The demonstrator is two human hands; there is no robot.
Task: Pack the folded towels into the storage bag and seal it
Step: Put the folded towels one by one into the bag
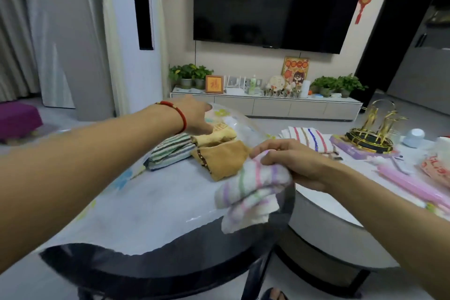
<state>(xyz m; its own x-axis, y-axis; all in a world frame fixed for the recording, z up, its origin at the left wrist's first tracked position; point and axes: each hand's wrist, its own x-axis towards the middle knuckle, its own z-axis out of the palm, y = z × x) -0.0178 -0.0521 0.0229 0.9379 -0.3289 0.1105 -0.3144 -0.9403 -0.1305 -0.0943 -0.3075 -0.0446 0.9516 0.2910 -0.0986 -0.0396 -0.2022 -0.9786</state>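
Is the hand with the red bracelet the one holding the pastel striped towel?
No, the pastel striped towel is gripped by the right hand, while the left hand with the red bracelet reaches toward the storage bag.

Near half of clear storage bag [151, 204] lies flat and bare, open lane in; folded towels [194, 151] crowd far end; left hand [194, 117] over them; right side of table [341, 212] cluttered by gold rack [375, 129], pink packets [414, 185]

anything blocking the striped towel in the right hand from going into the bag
Nothing visible blocks it. The right hand holds the striped towel by the clear bag, whose top the left hand lifts over the packed towels.
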